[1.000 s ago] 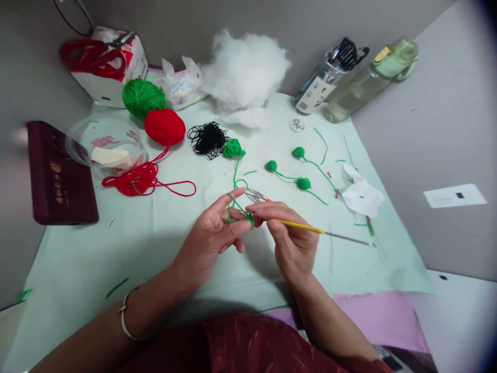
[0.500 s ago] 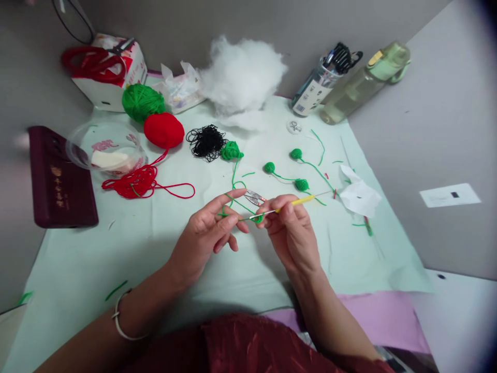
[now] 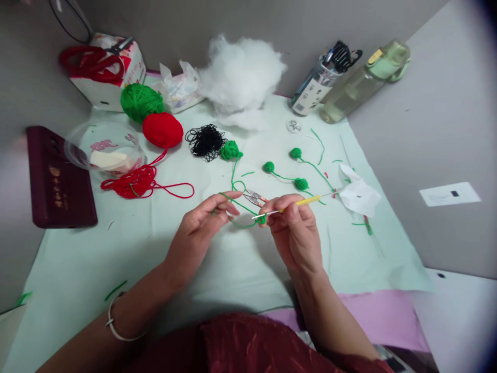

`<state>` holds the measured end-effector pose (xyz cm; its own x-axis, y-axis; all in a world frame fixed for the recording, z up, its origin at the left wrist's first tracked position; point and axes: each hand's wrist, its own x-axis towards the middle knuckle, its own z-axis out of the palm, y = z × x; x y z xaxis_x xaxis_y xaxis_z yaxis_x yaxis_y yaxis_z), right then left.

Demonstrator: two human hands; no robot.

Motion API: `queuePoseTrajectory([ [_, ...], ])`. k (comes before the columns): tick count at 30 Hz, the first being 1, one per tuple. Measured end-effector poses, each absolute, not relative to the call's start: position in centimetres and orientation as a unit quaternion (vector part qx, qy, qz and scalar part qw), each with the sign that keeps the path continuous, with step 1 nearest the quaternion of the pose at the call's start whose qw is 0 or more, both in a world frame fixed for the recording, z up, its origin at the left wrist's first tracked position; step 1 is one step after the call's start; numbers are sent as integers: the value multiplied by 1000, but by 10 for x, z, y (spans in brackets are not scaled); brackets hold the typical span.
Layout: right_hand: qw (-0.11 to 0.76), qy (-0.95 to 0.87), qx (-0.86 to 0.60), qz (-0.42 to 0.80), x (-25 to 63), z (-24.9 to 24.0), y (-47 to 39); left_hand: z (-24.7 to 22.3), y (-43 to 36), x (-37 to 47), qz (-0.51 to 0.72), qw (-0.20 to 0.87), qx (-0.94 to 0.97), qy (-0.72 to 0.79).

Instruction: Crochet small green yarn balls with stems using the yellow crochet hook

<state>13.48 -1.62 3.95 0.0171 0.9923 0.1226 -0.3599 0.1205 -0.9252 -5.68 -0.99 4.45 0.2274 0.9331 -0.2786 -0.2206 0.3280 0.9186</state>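
My right hand point(image 3: 295, 228) is closed round a crochet hook point(image 3: 305, 202) with a yellow handle, its metal tip pointing left. A small green crochet piece point(image 3: 261, 219) sits at the fingertips of that hand, beside the hook's shaft. Green yarn point(image 3: 244, 205) runs from the piece to my left hand point(image 3: 202, 228), which has its fingers bent round the strand. From there the yarn loops back to a small green ball point(image 3: 231, 149). Scissors point(image 3: 255, 198) lie just beyond the hands, partly hidden by the right fingers.
Three small green crocheted balls point(image 3: 301, 184) with tails lie at centre right. Left are red yarn point(image 3: 163, 129), a clear tub point(image 3: 104, 150) and a dark red box point(image 3: 62, 181). Black cord point(image 3: 205, 141), white stuffing point(image 3: 244, 77), a pen holder point(image 3: 315, 88) and a bottle point(image 3: 361, 83) stand farther back.
My left hand has moved slightly left, away from the green piece and hook tip. The hook has shifted a little right, and more yarn shows between the hands.
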Motion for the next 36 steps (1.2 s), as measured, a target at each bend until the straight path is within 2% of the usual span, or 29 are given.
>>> queuePoseTrajectory([
  [2,612,-464,-381,515,135,39,-18,47,-10,-58,434,664,406,454],
  [7,599,-510,-391,478,135,34,-24,54,-10,-54,398,736,391,384],
  [12,598,-520,-402,458,133,33,-25,51,-10,-45,393,771,332,374],
  [21,590,-543,-399,445,129,32,-25,56,-9,-43,395,787,269,391],
  [27,576,-593,-432,359,129,33,-25,58,-10,-43,388,795,265,384],
  [33,598,-498,-396,487,127,36,-24,56,-9,-44,390,800,259,375],
  [36,598,-525,-411,444,126,38,-27,54,-9,-45,397,791,267,383],
])
